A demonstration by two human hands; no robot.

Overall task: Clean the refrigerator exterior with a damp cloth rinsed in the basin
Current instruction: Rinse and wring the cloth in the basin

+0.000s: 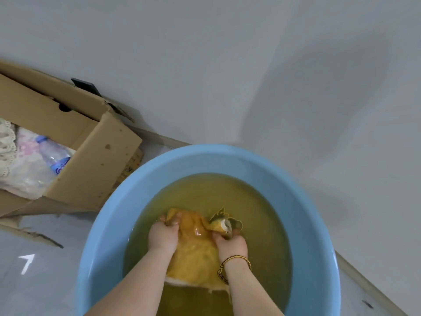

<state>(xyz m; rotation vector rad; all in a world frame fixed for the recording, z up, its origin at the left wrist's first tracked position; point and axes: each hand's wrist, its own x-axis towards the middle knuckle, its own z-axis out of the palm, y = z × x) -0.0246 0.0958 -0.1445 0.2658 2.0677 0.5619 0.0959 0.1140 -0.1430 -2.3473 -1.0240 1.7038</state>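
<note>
A large blue plastic basin (pixel 303 201) stands on the floor, filled with murky yellowish water. A wet yellow-orange cloth (pixel 196 256) lies in the water in the middle of the basin. My left hand (pixel 164 234) grips the cloth's far left part, fingers curled into the fabric. My right hand (pixel 231 242), with a braided bracelet on the wrist, grips the cloth's right part near a bunched corner. Both hands sit at the water's surface. No refrigerator is in view.
An open cardboard box (pixel 91 160) stands left of the basin against the white wall (pixel 227 65); it holds a plastic water bottle (pixel 53 156) and pale fabric. A baseboard runs along the wall at right. Grey glossy floor (pixel 41 281) lies at lower left.
</note>
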